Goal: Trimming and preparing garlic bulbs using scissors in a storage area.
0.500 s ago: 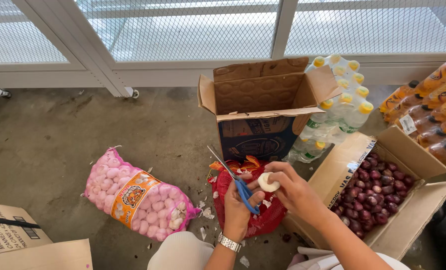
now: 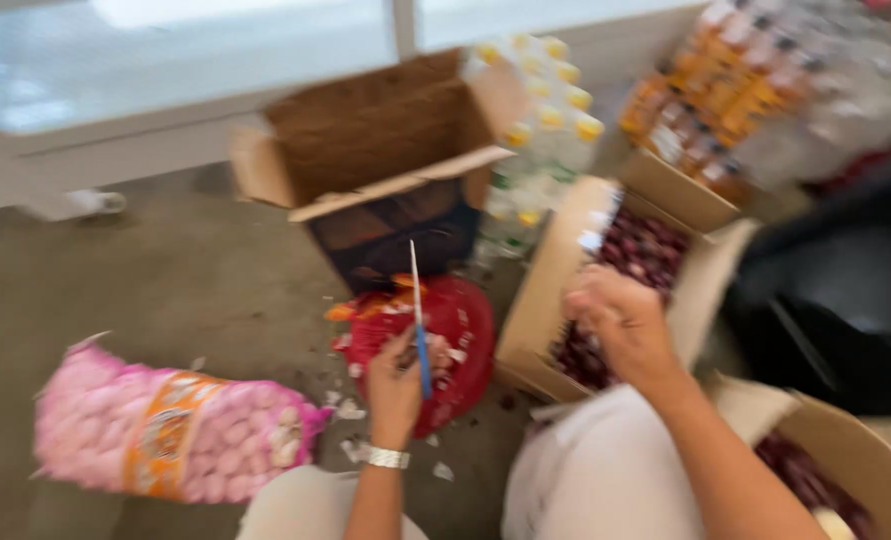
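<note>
Two hands are showing below me, forearms coming up from the bottom edge. I am seeing the left hand (image 2: pixel 397 375), a watch on its wrist, curling shut around the blue handle of a thin knife (image 2: pixel 418 320), blade pointing straight up and away from me. That hand is hovering over a red mesh bag (image 2: pixel 455 330) lying on the concrete floor (image 2: pixel 185 290), papery peel bits scattered around it. I am seeing the right hand (image 2: pixel 620 320) lifting higher, wrist bent, fingers bunched loosely inward above the edge of an open cardboard box of dark red onions (image 2: pixel 645 245); motion blur is hiding whether it is gripping anything, so I cannot tell. A pink net sack of garlic (image 2: pixel 165 425) is lying to the left on the floor, well apart from both hands. An empty brown carton (image 2: pixel 375 140) is standing behind the red bag
</note>
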